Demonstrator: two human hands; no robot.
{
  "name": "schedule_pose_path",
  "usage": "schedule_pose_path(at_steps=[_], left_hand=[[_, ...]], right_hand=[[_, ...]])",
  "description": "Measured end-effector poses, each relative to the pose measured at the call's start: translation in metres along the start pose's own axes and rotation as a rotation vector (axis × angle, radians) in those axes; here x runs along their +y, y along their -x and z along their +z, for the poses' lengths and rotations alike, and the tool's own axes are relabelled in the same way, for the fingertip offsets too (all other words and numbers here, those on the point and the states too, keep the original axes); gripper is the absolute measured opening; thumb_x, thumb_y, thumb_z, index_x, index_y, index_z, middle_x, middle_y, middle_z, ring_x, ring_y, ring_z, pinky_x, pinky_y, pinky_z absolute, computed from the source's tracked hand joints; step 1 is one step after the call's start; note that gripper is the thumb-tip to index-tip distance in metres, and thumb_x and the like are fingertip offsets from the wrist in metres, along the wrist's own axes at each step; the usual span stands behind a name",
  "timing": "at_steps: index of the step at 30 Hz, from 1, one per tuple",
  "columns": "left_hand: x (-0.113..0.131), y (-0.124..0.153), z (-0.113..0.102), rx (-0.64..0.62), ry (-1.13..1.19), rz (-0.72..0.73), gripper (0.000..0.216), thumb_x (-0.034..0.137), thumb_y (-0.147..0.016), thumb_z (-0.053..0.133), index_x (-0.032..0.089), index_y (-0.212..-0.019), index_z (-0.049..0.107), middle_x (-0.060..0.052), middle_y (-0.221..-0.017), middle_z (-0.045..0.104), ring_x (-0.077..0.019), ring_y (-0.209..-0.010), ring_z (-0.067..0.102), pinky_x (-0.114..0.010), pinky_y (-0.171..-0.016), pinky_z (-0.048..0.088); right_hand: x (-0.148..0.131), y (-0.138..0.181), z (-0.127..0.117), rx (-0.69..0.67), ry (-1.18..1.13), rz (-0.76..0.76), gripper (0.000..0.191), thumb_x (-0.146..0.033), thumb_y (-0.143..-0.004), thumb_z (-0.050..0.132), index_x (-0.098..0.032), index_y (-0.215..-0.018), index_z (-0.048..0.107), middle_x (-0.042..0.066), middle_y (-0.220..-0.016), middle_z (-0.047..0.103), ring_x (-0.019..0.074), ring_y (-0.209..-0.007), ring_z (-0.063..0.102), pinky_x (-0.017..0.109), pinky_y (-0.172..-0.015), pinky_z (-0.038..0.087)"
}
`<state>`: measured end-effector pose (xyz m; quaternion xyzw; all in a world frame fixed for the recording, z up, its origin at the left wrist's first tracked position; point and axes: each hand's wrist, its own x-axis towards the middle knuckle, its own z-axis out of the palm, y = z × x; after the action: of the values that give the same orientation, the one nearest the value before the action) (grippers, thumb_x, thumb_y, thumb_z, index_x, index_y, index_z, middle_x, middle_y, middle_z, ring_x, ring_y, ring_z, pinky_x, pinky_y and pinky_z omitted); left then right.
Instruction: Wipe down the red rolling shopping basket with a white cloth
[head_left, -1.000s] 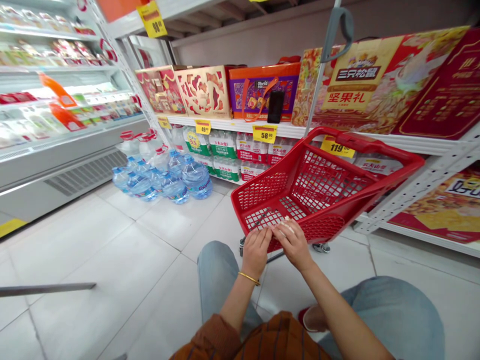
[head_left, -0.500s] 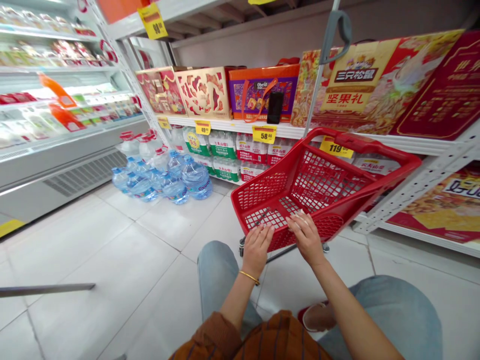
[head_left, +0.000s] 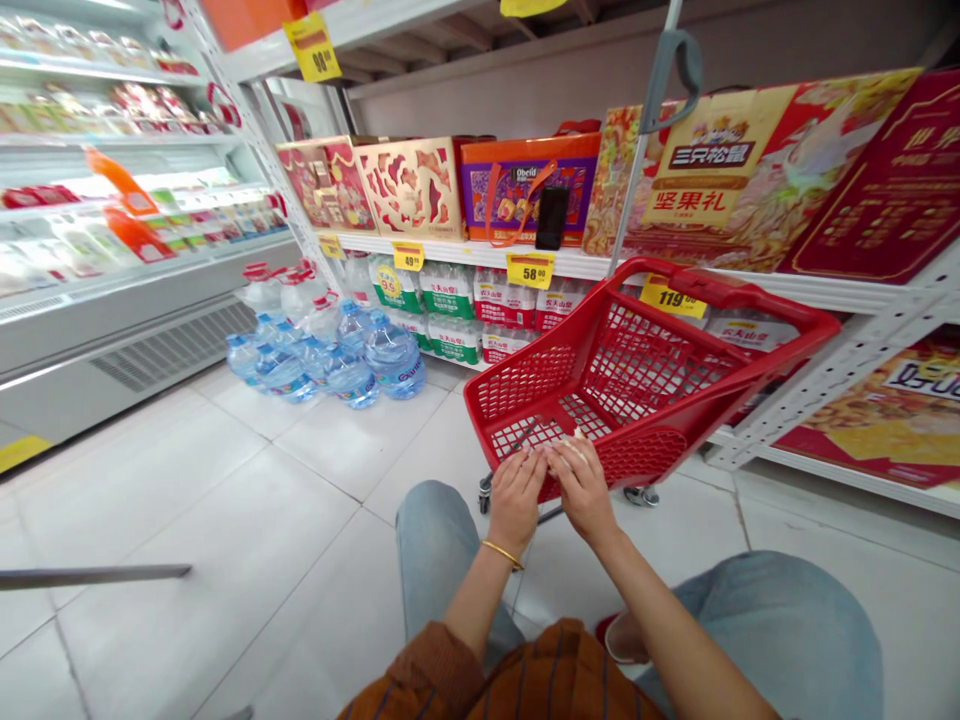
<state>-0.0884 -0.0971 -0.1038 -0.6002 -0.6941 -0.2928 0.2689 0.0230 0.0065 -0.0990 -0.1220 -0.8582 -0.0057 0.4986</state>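
Shelving unit [head_left: 847,287], white, across upper frame: bears gift boxes [head_left: 409,190]. Shopping cart [head_left: 637,360], red plastic, right of centre. Left hand [head_left: 517,492], lower centre: fingers bent and together, tips meeting the other hand's; own grip cannot be told. Right hand [head_left: 582,488], beside it: fingers curled over a pale item [head_left: 580,434], small, mostly hidden, just below frame centre. Progress: handling seemingly under way, item not yet released; share done or left cannot be told.

water jugs [head_left: 351,376] on floor [head_left: 262,540] near chiller [head_left: 112,345]
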Motion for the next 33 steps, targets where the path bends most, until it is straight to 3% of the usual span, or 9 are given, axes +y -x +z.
schedule_pose_path(at_steps=[7, 19, 24, 29, 33], left_hand=[[-0.006, 0.001, -0.001, -0.036, -0.035, 0.049, 0.043, 0.01, -0.092, 0.036, 0.018, -0.132, 0.051, -0.006, -0.127, 0.064, -0.0173, -0.12, 0.055, -0.035, -0.101, 0.044], [-0.007, 0.002, 0.003, 0.009, -0.039, 0.05, 0.04, 0.014, -0.094, 0.043, 0.021, -0.132, 0.052, -0.004, -0.124, 0.066, -0.0166, -0.121, 0.056, -0.034, -0.101, 0.043], [-0.001, -0.001, 0.001, -0.007, -0.034, 0.01, 0.039, 0.021, -0.094, 0.047, 0.021, -0.133, 0.051, -0.006, -0.124, 0.066, -0.0177, -0.12, 0.056, -0.035, -0.101, 0.043], [0.001, 0.0, 0.0, -0.021, -0.056, 0.006, 0.039, 0.025, -0.094, 0.047, 0.019, -0.133, 0.05, -0.007, -0.126, 0.064, -0.0196, -0.12, 0.055, -0.037, -0.101, 0.042], [-0.003, 0.002, 0.001, -0.028, -0.101, 0.035, 0.04, 0.023, -0.093, 0.048, 0.02, -0.133, 0.05, -0.005, -0.126, 0.064, -0.02, -0.12, 0.055, -0.036, -0.102, 0.042]], right_hand=[[0.021, 0.006, -0.003, -0.059, 0.055, -0.106, 0.044, -0.011, -0.092, 0.049, -0.022, -0.135, 0.05, 0.009, -0.118, 0.064, 0.0234, -0.125, 0.049, 0.048, -0.109, 0.041], [0.057, 0.008, -0.019, -0.02, 0.108, -0.004, 0.044, -0.011, -0.093, 0.048, -0.024, -0.135, 0.05, 0.008, -0.118, 0.064, 0.0239, -0.129, 0.046, 0.051, -0.111, 0.036], [0.042, -0.001, -0.02, 0.041, 0.043, 0.067, 0.044, -0.012, -0.092, 0.05, -0.024, -0.135, 0.05, 0.01, -0.114, 0.064, 0.0235, -0.119, 0.053, 0.053, -0.107, 0.041], [0.016, -0.002, -0.01, -0.026, -0.006, -0.006, 0.045, -0.011, -0.092, 0.049, -0.023, -0.135, 0.05, 0.009, -0.112, 0.065, 0.0238, -0.119, 0.052, 0.052, -0.107, 0.043], [0.02, 0.004, -0.006, -0.053, 0.047, -0.065, 0.043, -0.011, -0.092, 0.048, -0.022, -0.134, 0.052, 0.009, -0.115, 0.065, 0.0236, -0.124, 0.049, 0.049, -0.109, 0.041]])
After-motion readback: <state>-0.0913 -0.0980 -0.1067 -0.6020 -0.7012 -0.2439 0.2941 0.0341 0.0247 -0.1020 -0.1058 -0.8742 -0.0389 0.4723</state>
